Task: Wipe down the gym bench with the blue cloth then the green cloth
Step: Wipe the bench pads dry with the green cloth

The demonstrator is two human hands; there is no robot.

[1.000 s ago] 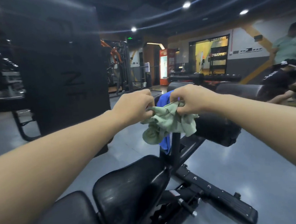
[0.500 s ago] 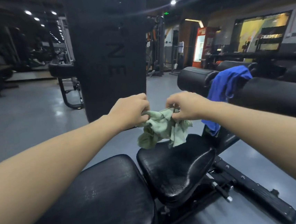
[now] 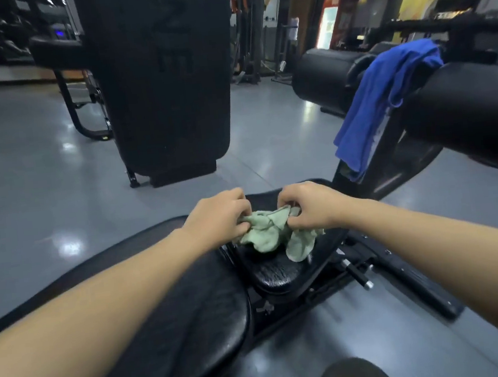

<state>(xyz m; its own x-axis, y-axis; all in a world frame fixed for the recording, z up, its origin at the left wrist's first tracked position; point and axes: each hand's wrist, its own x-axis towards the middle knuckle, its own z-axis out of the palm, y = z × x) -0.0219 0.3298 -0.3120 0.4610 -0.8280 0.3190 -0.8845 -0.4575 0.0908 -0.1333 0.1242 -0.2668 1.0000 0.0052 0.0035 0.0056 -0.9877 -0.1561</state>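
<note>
A crumpled green cloth [image 3: 269, 236] rests on the small black seat pad of the gym bench [image 3: 275, 272]. My left hand [image 3: 218, 217] grips its left side and my right hand [image 3: 310, 205] grips its right side, both with fingers curled into the fabric. The bench's long back pad [image 3: 174, 311] runs toward me under my left forearm. The blue cloth [image 3: 382, 99] hangs draped over a black roller pad [image 3: 471, 112] at the right, beyond the seat.
A tall black machine column [image 3: 164, 75] stands on the grey floor ahead at the left. More black padded rollers [image 3: 322, 75] and gym equipment fill the back right. The bench's frame with a pin [image 3: 358, 275] sticks out right of the seat.
Both hands have come down with the green cloth from in front of me onto the seat pad. The view has tilted downward and toward the bench.
</note>
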